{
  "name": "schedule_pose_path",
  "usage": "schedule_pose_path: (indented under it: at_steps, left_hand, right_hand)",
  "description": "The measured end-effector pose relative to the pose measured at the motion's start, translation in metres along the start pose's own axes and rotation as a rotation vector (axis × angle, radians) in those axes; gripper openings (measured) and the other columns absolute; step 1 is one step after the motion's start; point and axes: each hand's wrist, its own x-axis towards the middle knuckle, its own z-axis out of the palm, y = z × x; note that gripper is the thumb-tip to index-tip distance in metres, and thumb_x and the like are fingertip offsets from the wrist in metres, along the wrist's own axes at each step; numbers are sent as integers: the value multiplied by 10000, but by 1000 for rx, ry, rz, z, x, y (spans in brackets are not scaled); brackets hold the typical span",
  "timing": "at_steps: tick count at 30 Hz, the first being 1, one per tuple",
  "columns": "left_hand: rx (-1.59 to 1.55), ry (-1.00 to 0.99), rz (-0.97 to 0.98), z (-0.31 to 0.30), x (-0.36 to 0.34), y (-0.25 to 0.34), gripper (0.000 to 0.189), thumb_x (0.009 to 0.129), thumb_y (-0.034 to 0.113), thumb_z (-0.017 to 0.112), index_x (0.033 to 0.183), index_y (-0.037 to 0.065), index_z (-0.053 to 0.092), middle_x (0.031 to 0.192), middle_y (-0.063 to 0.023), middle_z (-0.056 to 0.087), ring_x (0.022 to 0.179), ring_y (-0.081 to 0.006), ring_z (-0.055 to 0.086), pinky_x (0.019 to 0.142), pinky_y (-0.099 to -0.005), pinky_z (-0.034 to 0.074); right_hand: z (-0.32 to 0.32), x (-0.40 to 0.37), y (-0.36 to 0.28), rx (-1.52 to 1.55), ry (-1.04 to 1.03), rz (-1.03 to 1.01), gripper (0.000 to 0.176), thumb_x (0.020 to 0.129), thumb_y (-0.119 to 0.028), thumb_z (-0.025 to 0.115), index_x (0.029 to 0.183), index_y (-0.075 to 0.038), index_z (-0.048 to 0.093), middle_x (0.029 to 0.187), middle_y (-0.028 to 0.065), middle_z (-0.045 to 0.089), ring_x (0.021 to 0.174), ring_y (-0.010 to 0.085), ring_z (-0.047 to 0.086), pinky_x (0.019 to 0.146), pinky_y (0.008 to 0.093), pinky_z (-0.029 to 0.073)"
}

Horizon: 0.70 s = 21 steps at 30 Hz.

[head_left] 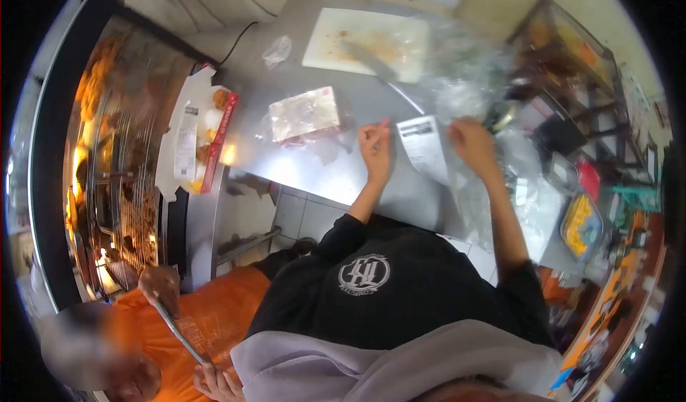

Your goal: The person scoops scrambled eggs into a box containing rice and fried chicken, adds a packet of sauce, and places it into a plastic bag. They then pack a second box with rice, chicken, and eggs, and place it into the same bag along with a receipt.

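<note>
Over the metal table (286, 160), my left hand (376, 143) is raised with its fingers curled; whatever it may pinch is too small to tell. My right hand (470, 141) is closed close to clear plastic, its contents hidden. Between my two hands is a printed paper slip (426, 148), tilted, without clear contact with either hand. A wrapped box in clear plastic (306, 115) rests left of my left hand. Beyond my hands, a knife (386, 80) lies partly across a stained white cutting board (371, 41).
Clear plastic bags (468, 59) lie at the right, near a tray of yellow food (580, 225). An open box of food (207, 141) stands beside a lit glass cabinet (114, 166) at left. A person in orange (214, 309) holds a phone (179, 334) at lower left.
</note>
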Motion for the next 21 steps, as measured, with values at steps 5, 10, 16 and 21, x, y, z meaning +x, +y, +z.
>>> schedule_pose_path:
  at_steps: [5,10,16,21]
  left_hand:
    - [90,551,-136,-41,24,-9,240,841,133,537,1033,-1,589,876,-18,407,747,-105,420,644,-224,371]
    - [-301,945,-301,-57,41,-18,151,805,60,539,925,-26,570,745,-3,475,656,-110,449,593,-241,391]
    - [44,1094,-516,-58,48,-28,334,692,171,672,888,30,440,730,-49,506,656,-156,474,624,-284,400]
    - [205,964,-476,-77,35,-40,363,659,84,621,945,34,403,827,-71,453,715,-171,449,659,-281,379]
  right_hand:
    - [89,136,-22,47,-70,-544,95,770,-168,529,787,-83,568,741,82,539,742,269,548,622,384,433]
    - [173,212,-71,29,-284,-709,74,767,-144,512,772,-90,563,765,81,541,787,266,539,657,376,424]
    - [259,241,-57,487,-918,-181,154,716,-137,586,847,-57,580,758,107,600,653,245,559,581,350,432]
    - [234,240,-56,-99,-624,-367,179,760,-166,577,914,-75,578,735,40,603,688,108,554,611,273,447]
